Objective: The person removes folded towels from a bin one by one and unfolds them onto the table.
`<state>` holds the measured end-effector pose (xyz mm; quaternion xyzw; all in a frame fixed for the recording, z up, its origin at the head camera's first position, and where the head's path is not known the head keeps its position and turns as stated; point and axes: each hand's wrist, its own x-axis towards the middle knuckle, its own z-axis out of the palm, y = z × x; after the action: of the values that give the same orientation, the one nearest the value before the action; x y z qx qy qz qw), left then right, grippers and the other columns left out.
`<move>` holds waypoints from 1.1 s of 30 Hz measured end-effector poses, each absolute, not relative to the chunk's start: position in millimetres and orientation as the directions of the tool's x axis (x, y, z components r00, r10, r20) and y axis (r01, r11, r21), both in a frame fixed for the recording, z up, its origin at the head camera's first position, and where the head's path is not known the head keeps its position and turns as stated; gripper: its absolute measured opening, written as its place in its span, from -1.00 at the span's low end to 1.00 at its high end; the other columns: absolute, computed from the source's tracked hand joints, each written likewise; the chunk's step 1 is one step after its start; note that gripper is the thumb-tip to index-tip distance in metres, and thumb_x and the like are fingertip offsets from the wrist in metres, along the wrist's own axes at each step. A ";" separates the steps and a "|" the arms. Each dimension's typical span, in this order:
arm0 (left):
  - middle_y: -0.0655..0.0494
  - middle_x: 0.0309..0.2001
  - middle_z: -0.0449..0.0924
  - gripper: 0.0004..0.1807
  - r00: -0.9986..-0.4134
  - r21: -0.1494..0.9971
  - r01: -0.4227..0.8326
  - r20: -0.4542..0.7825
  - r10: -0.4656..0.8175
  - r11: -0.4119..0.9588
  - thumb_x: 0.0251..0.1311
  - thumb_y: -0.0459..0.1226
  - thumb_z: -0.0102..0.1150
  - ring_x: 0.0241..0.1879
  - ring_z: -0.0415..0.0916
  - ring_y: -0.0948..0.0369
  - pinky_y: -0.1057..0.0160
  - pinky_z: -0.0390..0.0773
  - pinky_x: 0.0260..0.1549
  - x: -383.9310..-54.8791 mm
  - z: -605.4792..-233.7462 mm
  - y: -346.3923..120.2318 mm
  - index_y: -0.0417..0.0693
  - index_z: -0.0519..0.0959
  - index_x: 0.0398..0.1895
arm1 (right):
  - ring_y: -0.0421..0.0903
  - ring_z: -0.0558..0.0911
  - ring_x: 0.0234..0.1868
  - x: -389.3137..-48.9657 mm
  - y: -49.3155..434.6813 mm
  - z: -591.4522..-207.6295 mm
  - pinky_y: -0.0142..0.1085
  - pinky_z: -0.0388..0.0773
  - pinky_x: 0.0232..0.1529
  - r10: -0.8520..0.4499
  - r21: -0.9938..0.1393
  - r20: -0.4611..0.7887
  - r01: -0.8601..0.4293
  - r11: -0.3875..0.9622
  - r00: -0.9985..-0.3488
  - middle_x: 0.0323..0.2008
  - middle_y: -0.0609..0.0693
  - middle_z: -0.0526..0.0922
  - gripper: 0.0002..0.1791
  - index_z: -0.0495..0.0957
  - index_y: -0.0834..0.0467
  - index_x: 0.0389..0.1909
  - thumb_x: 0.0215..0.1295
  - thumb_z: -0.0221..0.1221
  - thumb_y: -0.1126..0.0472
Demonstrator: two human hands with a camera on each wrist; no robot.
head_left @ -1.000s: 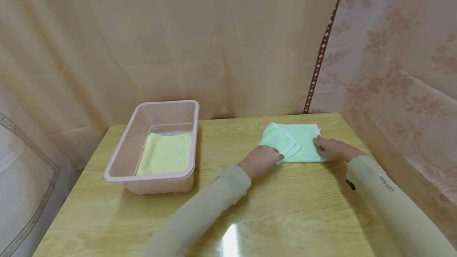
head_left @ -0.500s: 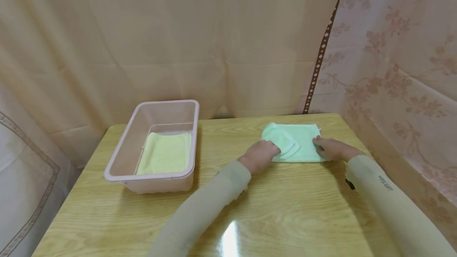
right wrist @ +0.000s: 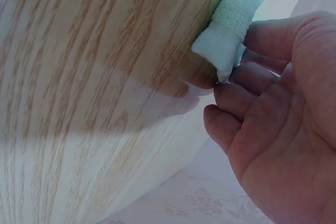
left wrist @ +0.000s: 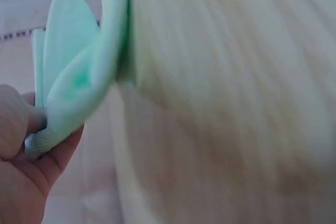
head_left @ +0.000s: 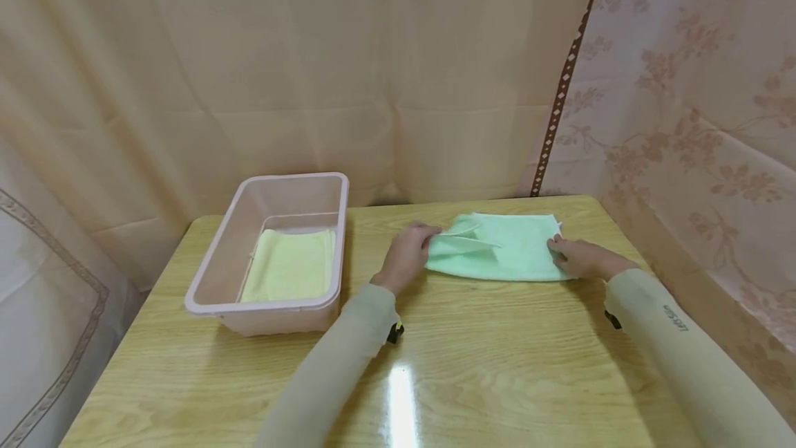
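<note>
A mint-green towel (head_left: 516, 244), folded in layers, lies on the right part of the wooden table. My left hand (head_left: 407, 254) pinches its left end, thumb above and fingers beneath, as the left wrist view shows. There the towel (left wrist: 79, 72) bends upward in loose, gaping layers. At the opposite end my right hand (head_left: 580, 258) holds the right edge between thumb and curled fingers. In the right wrist view a white fluffy corner of the towel (right wrist: 231, 32) pokes out beside the thumb and fingertips of that hand (right wrist: 283, 93).
A pink plastic basin (head_left: 214, 244) stands on the left of the table (head_left: 485, 358), with a folded yellow towel (head_left: 289, 265) inside. Beige curtain (head_left: 311, 75) hangs behind, and a flowered pink one (head_left: 703, 109) borders the right side.
My left hand has moved left and slightly up, drawing out the towel's left end. The angled flap there has unfolded leftward, widening the towel. My right hand stays at the right edge.
</note>
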<state>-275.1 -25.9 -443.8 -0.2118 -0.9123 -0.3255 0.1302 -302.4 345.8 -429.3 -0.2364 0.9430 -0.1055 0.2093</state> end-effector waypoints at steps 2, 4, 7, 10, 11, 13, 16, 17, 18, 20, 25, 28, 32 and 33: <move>-0.04 -0.04 0.70 -0.70 -0.890 0.557 0.432 0.392 0.234 0.710 0.37 -0.53 0.12 -0.02 0.65 0.08 0.17 0.63 -0.01 -274.0 -450.5 -35.5 -0.16 0.73 0.04 | 0.55 0.11 0.38 -302.3 346.2 -429.0 0.29 0.25 0.29 -0.485 -0.291 -0.345 -0.399 0.869 -0.804 0.38 0.67 -0.02 -0.41 0.05 0.62 0.42 0.57 -0.05 0.32; -0.06 -0.07 0.72 -0.71 -0.905 0.582 0.384 0.392 0.166 0.716 0.36 -0.54 0.12 -0.03 0.66 0.05 0.10 0.63 -0.01 -271.9 -455.4 -43.5 -0.18 0.74 0.00 | 0.55 0.12 0.37 -302.3 346.5 -428.9 0.29 0.26 0.29 -0.480 -0.288 -0.348 -0.395 0.872 -0.805 0.38 0.67 -0.02 -0.40 0.05 0.62 0.41 0.57 -0.05 0.32; -0.07 -0.11 0.74 -0.70 -0.925 0.604 0.313 0.368 0.091 0.733 0.34 -0.56 0.10 -0.07 0.66 0.03 0.03 0.62 -0.01 -267.6 -459.4 -51.5 -0.18 0.76 -0.05 | 0.56 0.12 0.37 -302.4 346.8 -428.1 0.24 0.32 0.26 -0.473 -0.285 -0.355 -0.388 0.876 -0.806 0.38 0.67 -0.02 -0.40 0.06 0.62 0.42 0.56 -0.04 0.32; -0.01 -0.28 0.71 -0.72 -0.936 0.610 0.281 0.345 0.071 0.741 0.30 -0.60 0.08 -0.32 0.58 0.15 0.12 0.59 -0.20 -264.4 -461.2 -56.2 -0.19 0.76 -0.27 | 0.56 0.11 0.37 -302.3 346.9 -427.2 0.20 0.36 0.21 -0.467 -0.290 -0.363 -0.379 0.879 -0.806 0.38 0.67 -0.03 -0.40 0.06 0.61 0.42 0.56 -0.04 0.31; 0.02 -0.41 0.63 -0.73 -0.940 0.609 0.275 0.334 0.073 0.744 0.28 -0.61 0.07 -0.43 0.46 0.18 0.16 0.52 -0.30 -263.9 -461.3 -57.2 -0.20 0.70 -0.42 | 0.56 0.10 0.38 -302.3 346.8 -426.9 0.20 0.36 0.20 -0.465 -0.291 -0.365 -0.375 0.880 -0.807 0.39 0.66 -0.03 -0.39 0.06 0.61 0.42 0.56 -0.04 0.31; 0.05 -0.57 0.39 -0.70 -0.951 0.609 0.250 0.301 0.073 0.753 0.26 -0.62 0.05 -0.53 0.23 0.18 0.19 0.33 -0.43 -263.8 -461.6 -58.4 -0.19 0.49 -0.60 | 0.56 0.09 0.38 -302.7 346.7 -426.5 0.23 0.33 0.23 -0.458 -0.296 -0.370 -0.366 0.883 -0.808 0.39 0.66 -0.04 -0.39 0.05 0.60 0.43 0.56 -0.03 0.30; 0.01 -0.55 0.31 -0.76 -0.974 0.570 0.173 0.220 0.053 0.803 0.24 -0.57 0.06 -0.51 0.28 0.13 0.17 0.36 -0.45 -263.9 -460.9 -58.7 -0.22 0.42 -0.57 | 0.56 0.10 0.38 -303.1 346.3 -426.5 0.26 0.30 0.25 -0.455 -0.298 -0.371 -0.360 0.884 -0.810 0.40 0.65 -0.04 -0.39 0.05 0.59 0.43 0.57 -0.04 0.30; -0.03 -0.47 0.42 -0.86 -0.981 0.547 0.144 0.188 0.047 0.824 0.24 -0.55 0.08 -0.42 0.39 0.09 0.15 0.45 -0.39 -264.1 -460.4 -58.6 -0.27 0.53 -0.46 | 0.56 0.10 0.38 -303.2 346.1 -426.6 0.25 0.31 0.24 -0.458 -0.299 -0.368 -0.363 0.882 -0.809 0.40 0.65 -0.04 -0.39 0.06 0.59 0.43 0.57 -0.04 0.30; -0.08 -0.32 0.54 -0.88 -0.986 0.516 0.126 0.161 0.049 0.847 0.23 -0.53 0.10 -0.27 0.49 0.04 0.10 0.53 -0.28 -264.5 -459.9 -58.3 -0.29 0.62 -0.27 | 0.56 0.11 0.38 -303.5 346.1 -426.9 0.26 0.31 0.24 -0.459 -0.299 -0.367 -0.365 0.882 -0.809 0.40 0.65 -0.03 -0.39 0.06 0.59 0.43 0.57 -0.04 0.30; -0.20 0.10 0.56 -0.56 -0.990 0.436 0.127 0.112 0.086 0.891 0.21 -0.49 0.13 0.12 0.48 -0.09 -0.04 0.55 0.00 -266.7 -458.0 -56.4 -0.27 0.57 0.20 | 0.55 0.12 0.38 -303.9 347.2 -426.6 0.23 0.33 0.21 -0.457 -0.296 -0.365 -0.364 0.883 -0.811 0.40 0.65 -0.02 -0.40 0.07 0.60 0.43 0.57 -0.04 0.29; -0.19 0.50 0.22 -0.37 -0.958 0.369 0.274 0.019 0.287 0.888 0.33 -0.42 -0.01 0.51 0.10 -0.10 -0.13 0.25 0.37 -272.6 -456.7 -52.0 -0.17 0.32 0.50 | 0.55 0.11 0.39 -304.1 348.1 -425.7 0.21 0.34 0.20 -0.450 -0.294 -0.366 -0.358 0.886 -0.814 0.40 0.64 -0.01 -0.39 0.08 0.59 0.42 0.56 -0.02 0.28; -0.18 0.49 0.24 -0.48 -0.941 0.377 0.310 -0.008 0.337 0.873 0.46 -0.33 -0.14 0.51 0.10 -0.08 -0.07 0.19 0.42 -274.2 -458.3 -51.0 -0.15 0.38 0.46 | 0.55 0.09 0.40 -304.8 347.4 -426.5 0.23 0.29 0.26 -0.452 -0.292 -0.368 -0.361 0.886 -0.813 0.40 0.63 -0.01 -0.38 0.08 0.59 0.43 0.56 0.00 0.28; -0.17 0.44 0.33 -0.54 -0.939 0.328 0.323 -0.006 0.343 0.888 0.57 -0.22 -0.14 0.46 0.21 -0.07 -0.03 0.26 0.38 -275.1 -459.2 -51.2 -0.15 0.44 0.41 | 0.52 0.11 0.41 -306.4 347.0 -427.8 0.25 0.27 0.29 -0.451 -0.290 -0.375 -0.359 0.887 -0.810 0.41 0.62 -0.02 -0.37 0.07 0.58 0.44 0.56 0.00 0.27; -0.17 0.42 0.35 -0.55 -0.940 0.313 0.324 -0.003 0.342 0.893 0.57 -0.21 -0.11 0.45 0.25 -0.06 -0.02 0.29 0.37 -275.4 -458.7 -51.3 -0.17 0.45 0.40 | 0.49 0.17 0.41 -306.8 347.1 -427.6 0.22 0.30 0.27 -0.448 -0.288 -0.378 -0.356 0.889 -0.811 0.41 0.62 -0.03 -0.37 0.06 0.57 0.44 0.57 -0.01 0.27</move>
<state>-275.4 -51.3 -458.7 -0.1715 -0.9723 -0.1560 -0.0289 -306.8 347.1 -427.6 -0.2125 0.9459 -0.1024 0.2226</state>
